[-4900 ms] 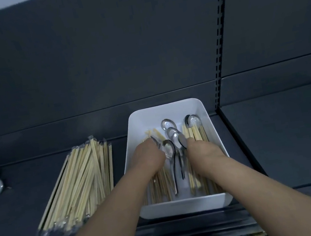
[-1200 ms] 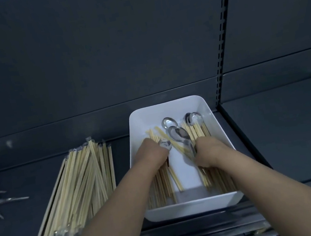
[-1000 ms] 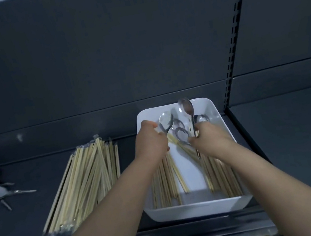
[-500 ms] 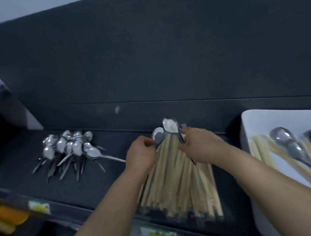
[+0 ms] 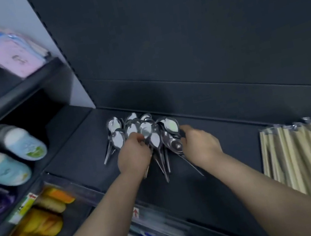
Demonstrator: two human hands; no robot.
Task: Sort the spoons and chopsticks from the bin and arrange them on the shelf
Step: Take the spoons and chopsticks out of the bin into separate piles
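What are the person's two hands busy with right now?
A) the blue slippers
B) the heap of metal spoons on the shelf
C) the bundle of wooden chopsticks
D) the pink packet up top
B: the left hand and right hand both meet at the metal spoons on the dark shelf, with the wooden chopsticks lying untouched off to the right.

Spoon pile [image 5: 142, 132] sits at the back of the shelf [image 5: 218, 148], chopsticks [image 5: 303, 158] off to its right.
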